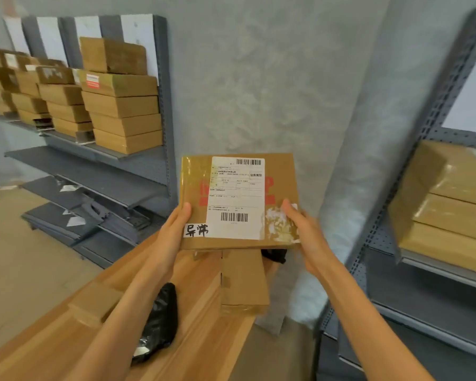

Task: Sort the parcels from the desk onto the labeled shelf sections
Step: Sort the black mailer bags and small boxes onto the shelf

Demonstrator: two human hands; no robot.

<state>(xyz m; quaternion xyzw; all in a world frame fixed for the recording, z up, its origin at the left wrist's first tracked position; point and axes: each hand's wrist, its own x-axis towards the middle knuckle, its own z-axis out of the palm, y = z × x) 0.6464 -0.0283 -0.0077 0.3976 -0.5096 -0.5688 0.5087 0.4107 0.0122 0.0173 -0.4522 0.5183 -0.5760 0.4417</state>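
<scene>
My left hand (173, 229) and right hand (300, 229) grip flat parcel (239, 199) by lower corners, thumbs on top, held up above desk (52, 334). Handwritten tag (196, 230) faces me. Still on desk: brown box (243, 281), black bag (160, 320), another box (95, 303). Left shelf (74, 144) already stacked; right shelf (448, 268) holds some. Judgement: sorting midway, this parcel not yet shelved.
</scene>
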